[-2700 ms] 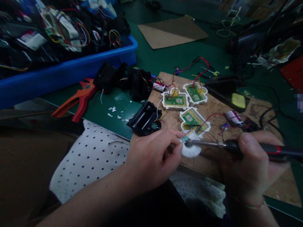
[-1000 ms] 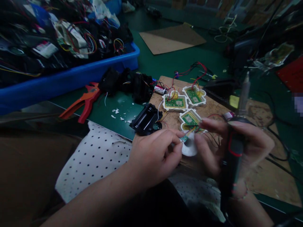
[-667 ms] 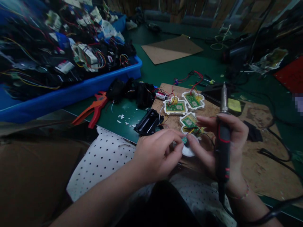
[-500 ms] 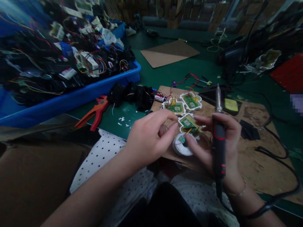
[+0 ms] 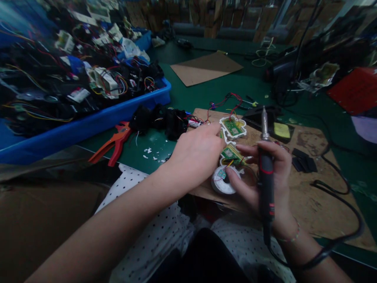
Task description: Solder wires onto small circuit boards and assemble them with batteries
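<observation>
My right hand (image 5: 277, 173) grips a soldering iron (image 5: 266, 177) with a black handle, its metal tip pointing up. The thumb of that hand is beside a tiny green board (image 5: 222, 174) with thin wires, lying over a white ring-shaped roll (image 5: 225, 188). My left hand (image 5: 200, 151) is closed, knuckles up, over the left side of the circuit boards; its fingertips and anything in them are hidden. A green circuit board in a pale housing (image 5: 228, 152) sits between the hands. Another such board (image 5: 233, 126) lies behind it, and a third is mostly covered by my left hand.
Beneath the boards is a brown work board (image 5: 312, 212). Orange-handled pliers (image 5: 113, 143) and black parts (image 5: 165, 122) lie leftward. A blue bin (image 5: 141, 104) is heaped with wired parts. The iron's cable (image 5: 350, 208) loops right, near a yellow sponge (image 5: 282, 130).
My left hand has moved forward and turned knuckles up, now covering one circuit board. My right hand keeps its grip on the soldering iron. The whole view has shifted slightly.
</observation>
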The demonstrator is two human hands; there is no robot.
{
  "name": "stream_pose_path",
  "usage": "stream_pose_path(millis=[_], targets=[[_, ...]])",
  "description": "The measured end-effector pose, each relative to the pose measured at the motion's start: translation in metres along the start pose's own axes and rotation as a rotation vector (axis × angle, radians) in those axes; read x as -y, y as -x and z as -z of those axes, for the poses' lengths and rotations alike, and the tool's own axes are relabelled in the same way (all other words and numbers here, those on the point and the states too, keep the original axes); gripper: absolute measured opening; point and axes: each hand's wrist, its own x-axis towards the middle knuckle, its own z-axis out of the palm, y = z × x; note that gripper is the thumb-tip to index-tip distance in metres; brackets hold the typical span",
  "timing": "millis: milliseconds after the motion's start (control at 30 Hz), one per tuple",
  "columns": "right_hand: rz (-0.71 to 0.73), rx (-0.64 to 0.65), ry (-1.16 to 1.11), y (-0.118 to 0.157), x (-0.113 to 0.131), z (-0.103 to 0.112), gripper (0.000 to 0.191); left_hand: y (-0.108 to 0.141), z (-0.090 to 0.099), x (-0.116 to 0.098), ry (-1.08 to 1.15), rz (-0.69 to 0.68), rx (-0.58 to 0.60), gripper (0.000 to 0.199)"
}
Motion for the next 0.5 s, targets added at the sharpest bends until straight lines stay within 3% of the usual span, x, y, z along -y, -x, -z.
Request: stream_pose_path(millis=[333, 500], targets=[[0.016, 0.005, -0.013, -0.001, 0.001, 0.000, 0.081, -0.006, -0.019, 0.005, -0.044, -0.012, -0.095, 0.018], [-0.021, 0.009, -0.026, 0.000, 0.000, 0.000, 0.084, -0.006, -0.018, 0.009, -0.035, -0.076, -0.107, 0.017]])
